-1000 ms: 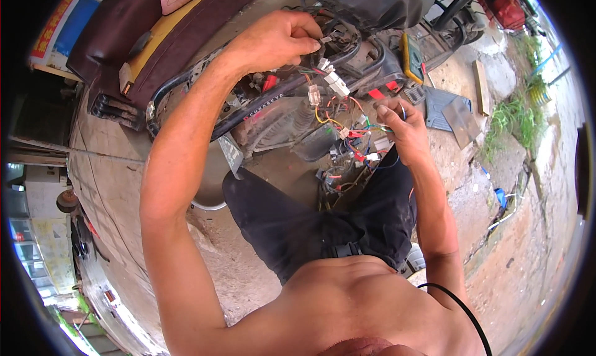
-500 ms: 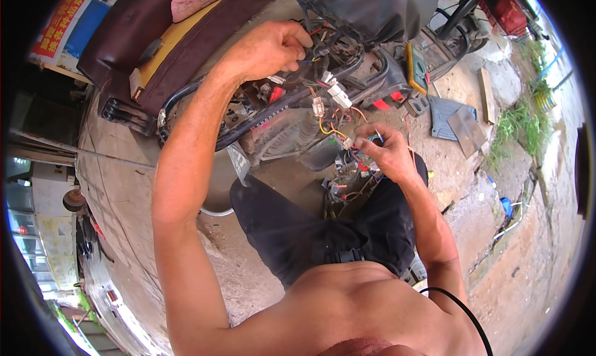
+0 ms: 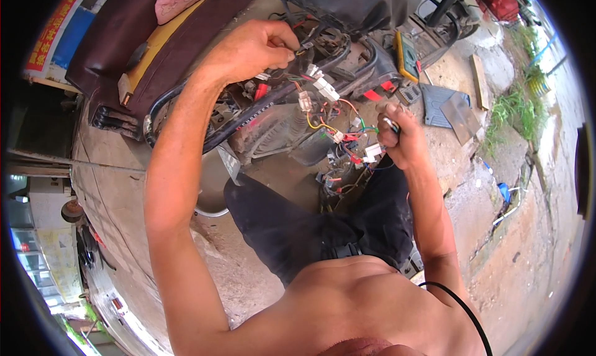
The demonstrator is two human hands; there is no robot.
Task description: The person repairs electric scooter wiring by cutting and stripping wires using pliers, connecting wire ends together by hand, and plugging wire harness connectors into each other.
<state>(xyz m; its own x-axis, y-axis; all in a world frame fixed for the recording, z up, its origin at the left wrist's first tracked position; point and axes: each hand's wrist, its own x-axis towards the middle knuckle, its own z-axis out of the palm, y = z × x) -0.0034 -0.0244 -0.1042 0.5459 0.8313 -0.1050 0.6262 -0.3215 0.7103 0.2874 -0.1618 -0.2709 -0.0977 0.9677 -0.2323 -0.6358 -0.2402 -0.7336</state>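
Note:
My left hand (image 3: 273,45) reaches in at the frame of a dirty, partly opened vehicle. Its fingers are pinched together on a thin wire, whose end is hidden. To the right, my right hand (image 3: 402,132) is curled closed around wires; a green wire (image 3: 369,128) runs into the fingers. Between the hands hangs a loose wiring harness (image 3: 351,138) in several colours. White plug connectors (image 3: 324,87) sit at its upper part, and another white connector (image 3: 372,151) dangles just below my right hand. A smaller pale connector (image 3: 304,101) hangs beside the black frame tube (image 3: 248,121).
A maroon seat (image 3: 158,58) leans at the upper left. Black sheeting (image 3: 354,5) overhangs the frame. A yellow-edged multimeter (image 3: 406,58) stands at the right, near a grey plate (image 3: 437,104) and a wooden strip (image 3: 478,81). More tangled wires (image 3: 335,185) hang between my knees.
My right hand has moved up and right from a connector, its fingers now curled tighter. The white connector below it has come into view. My left hand stays at the frame; the view shifts slightly.

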